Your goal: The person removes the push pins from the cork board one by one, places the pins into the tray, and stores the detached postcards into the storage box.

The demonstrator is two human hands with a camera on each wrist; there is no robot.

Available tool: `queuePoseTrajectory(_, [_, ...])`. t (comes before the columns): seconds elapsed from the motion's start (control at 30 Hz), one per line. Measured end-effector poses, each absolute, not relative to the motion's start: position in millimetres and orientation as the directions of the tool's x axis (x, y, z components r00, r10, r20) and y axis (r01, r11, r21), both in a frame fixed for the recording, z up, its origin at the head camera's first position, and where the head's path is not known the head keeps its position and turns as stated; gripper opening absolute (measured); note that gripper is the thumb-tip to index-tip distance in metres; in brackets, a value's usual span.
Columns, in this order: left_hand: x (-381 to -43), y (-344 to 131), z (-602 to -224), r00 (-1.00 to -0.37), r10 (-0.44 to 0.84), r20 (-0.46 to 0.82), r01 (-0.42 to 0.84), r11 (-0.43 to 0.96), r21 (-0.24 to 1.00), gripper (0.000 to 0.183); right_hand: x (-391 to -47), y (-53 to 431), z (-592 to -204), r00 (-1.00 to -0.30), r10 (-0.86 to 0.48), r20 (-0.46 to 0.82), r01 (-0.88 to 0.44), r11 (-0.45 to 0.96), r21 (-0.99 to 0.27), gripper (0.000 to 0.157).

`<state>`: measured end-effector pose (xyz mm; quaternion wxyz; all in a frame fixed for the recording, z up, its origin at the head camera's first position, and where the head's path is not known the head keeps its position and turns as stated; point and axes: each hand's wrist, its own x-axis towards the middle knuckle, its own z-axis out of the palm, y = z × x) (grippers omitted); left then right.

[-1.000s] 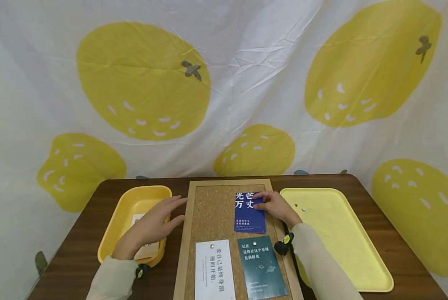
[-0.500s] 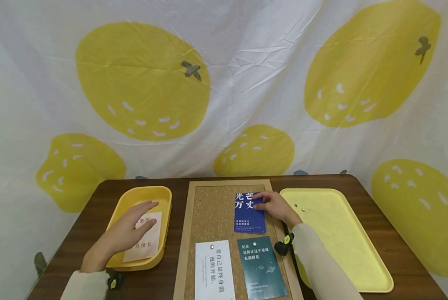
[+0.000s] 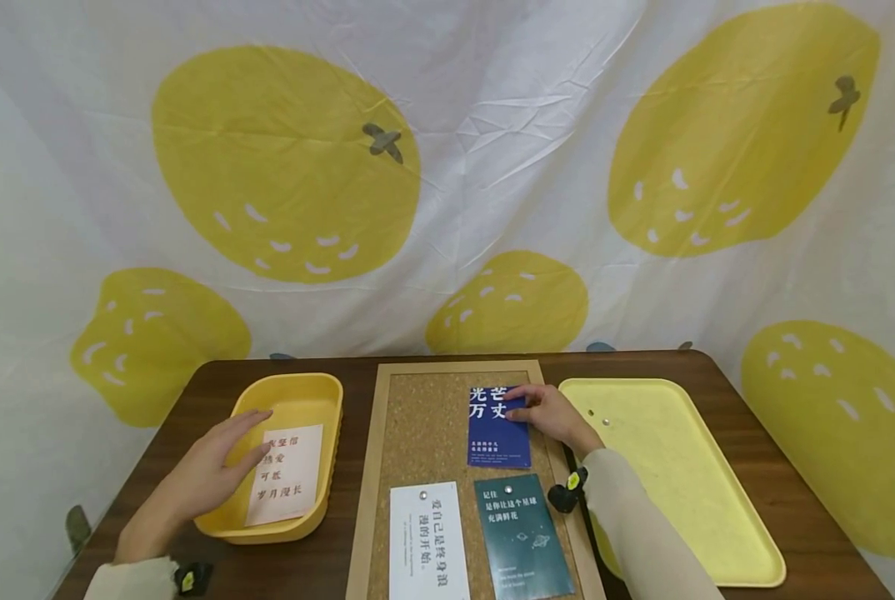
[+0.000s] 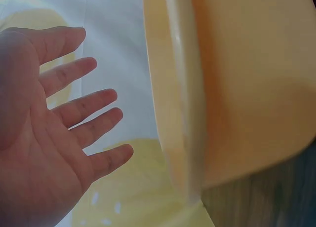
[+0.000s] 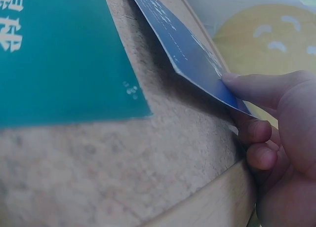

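My right hand (image 3: 551,410) pinches the right edge of a blue card (image 3: 496,437) between thumb and fingers. In the right wrist view the blue card (image 5: 185,54) tilts just above the cork. It lies over the upper right of a wood-framed cork board (image 3: 425,425). My left hand (image 3: 211,467), fingers spread and straight in the left wrist view, hovers over the left side of a yellow-orange basin (image 3: 331,467) and holds nothing. A pale pink card (image 3: 290,475) with red writing lies in that basin.
Lower on the board, a white card (image 3: 427,542) and a dark green card (image 3: 524,542) each carry a silver pushpin near the top. To the right, a pale yellow tray (image 3: 680,483) holds small pins (image 3: 606,422). A lemon-print cloth (image 3: 492,167) hangs behind the wooden table (image 3: 147,492).
My left hand has moved left and down, from beside the board's left edge across the basin, uncovering the pink card. The right hand and blue card have stayed in place.
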<state>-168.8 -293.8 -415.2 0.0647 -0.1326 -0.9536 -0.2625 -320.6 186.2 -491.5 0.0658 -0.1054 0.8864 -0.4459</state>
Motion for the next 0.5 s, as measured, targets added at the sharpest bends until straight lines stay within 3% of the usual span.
queuePoseTrajectory(0.5, [-164, -330, -431, -0.961, 0.059, 0.271, 0.192, 0.848, 0.493, 0.044, -318, 185, -490, -0.969, -0.247, -0.008, -0.138, 0.569, -0.811, 0.027])
